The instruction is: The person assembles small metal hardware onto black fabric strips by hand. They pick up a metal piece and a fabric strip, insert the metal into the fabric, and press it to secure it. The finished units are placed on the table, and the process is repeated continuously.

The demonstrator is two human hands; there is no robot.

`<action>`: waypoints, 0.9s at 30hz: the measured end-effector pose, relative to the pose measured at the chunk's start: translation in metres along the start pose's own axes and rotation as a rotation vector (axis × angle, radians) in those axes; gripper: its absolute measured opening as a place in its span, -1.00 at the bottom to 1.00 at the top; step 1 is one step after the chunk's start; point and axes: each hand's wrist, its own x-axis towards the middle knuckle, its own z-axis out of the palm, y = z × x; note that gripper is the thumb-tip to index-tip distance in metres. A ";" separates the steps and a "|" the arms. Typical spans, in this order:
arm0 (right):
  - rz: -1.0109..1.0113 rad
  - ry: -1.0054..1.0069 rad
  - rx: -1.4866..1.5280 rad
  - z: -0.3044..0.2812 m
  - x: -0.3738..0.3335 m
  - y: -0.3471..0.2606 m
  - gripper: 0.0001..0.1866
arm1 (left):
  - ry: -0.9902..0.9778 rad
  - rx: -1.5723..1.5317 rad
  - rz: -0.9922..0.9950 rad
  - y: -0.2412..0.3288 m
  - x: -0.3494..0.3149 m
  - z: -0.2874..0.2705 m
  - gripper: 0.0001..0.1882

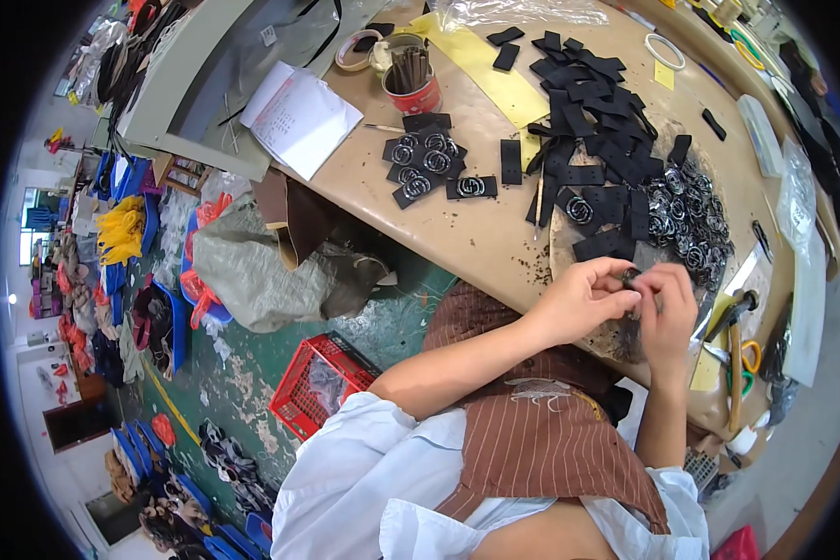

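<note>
Over the near edge of the table, my left hand and my right hand meet fingertip to fingertip. Pinched between them is a small dark piece, mostly covered by the fingers. Just beyond lies a heap of metal ring buckles. Black strap pieces with small holes are piled to the left of and behind the buckles. One strap with a buckle rests near that pile. Farther left is a group of black straps fitted with buckles.
An open notebook, a red can of brown sticks and a tape roll stand at the back left. A hammer and yellow-handled scissors lie right. A red crate sits on the floor.
</note>
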 end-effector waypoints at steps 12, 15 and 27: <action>0.103 0.348 0.288 0.018 -0.011 -0.022 -0.91 | 0.080 -0.130 0.158 0.014 -0.020 0.019 -0.69; 0.150 0.337 0.482 0.022 -0.013 -0.022 -0.88 | 0.047 -0.252 0.098 0.016 -0.020 0.014 -0.71; -0.271 0.153 0.331 0.000 0.001 -0.024 -0.71 | 0.030 -0.055 0.059 0.036 -0.037 0.002 -0.73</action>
